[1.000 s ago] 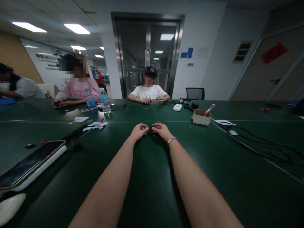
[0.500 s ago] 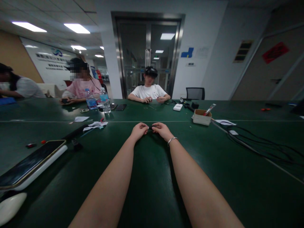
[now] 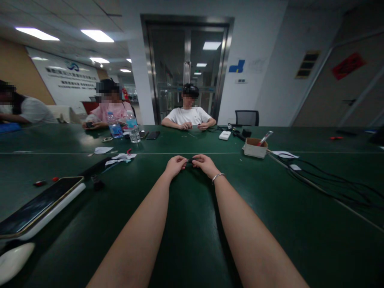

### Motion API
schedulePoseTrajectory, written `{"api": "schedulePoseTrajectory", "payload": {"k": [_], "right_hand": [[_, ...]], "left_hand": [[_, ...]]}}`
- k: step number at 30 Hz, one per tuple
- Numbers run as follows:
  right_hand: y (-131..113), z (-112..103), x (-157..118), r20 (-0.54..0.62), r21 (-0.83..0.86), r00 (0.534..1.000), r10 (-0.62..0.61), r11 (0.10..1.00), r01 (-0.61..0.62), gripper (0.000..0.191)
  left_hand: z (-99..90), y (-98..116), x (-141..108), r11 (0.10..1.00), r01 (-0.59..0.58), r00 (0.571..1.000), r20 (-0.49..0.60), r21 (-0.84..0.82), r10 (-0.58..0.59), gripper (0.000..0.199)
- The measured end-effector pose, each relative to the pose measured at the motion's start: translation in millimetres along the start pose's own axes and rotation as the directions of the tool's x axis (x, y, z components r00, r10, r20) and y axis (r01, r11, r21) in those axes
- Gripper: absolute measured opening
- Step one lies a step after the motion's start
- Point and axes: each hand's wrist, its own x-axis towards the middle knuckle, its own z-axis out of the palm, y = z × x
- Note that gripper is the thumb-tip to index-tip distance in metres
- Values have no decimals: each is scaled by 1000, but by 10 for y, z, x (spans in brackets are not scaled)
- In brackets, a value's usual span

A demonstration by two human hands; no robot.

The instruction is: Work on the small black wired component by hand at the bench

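Over the green table (image 3: 192, 224), my left hand (image 3: 176, 166) and my right hand (image 3: 204, 164) are close together at the middle of the view, fingertips nearly meeting. Between them is a small dark object (image 3: 190, 161), too small to make out. The fingers of my right hand are pinched on its right end. My left hand is also closed in a pinch at its left side; what its fingertips hold is too small to tell. A silver bracelet (image 3: 218, 178) circles my right wrist.
A cardboard box (image 3: 255, 149) and black cables (image 3: 330, 180) lie on the right. Left are a phone (image 3: 42, 204), a white mouse (image 3: 15, 262), paper scraps (image 3: 120, 159) and bottles (image 3: 133, 128). A person (image 3: 189, 114) sits opposite; two others sit at the left.
My hands have barely moved. The person in pink at the left has shifted to the right.
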Motion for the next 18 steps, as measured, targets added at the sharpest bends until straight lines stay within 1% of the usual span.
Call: {"api": "schedulePoseTrajectory", "payload": {"k": [4, 10, 15, 18], "right_hand": [[7, -7, 4, 6, 7, 1000, 2, 1000, -2, 27], [7, -15, -2, 22, -7, 1000, -2, 1000, 2, 29], [-7, -16, -11, 27, -34, 1000, -12, 999, 13, 29], [-18, -12, -16, 31, -39, 999, -10, 999, 11, 29]], "left_hand": [[-16, -31, 22, 1000, -16, 1000, 2, 11, 16, 16], [-50, -90, 62, 989, -45, 999, 23, 139, 42, 27], [-53, -58, 27, 971, -43, 999, 6, 235, 42, 33], [-51, -39, 4, 965, -39, 999, -14, 258, 44, 35]]}}
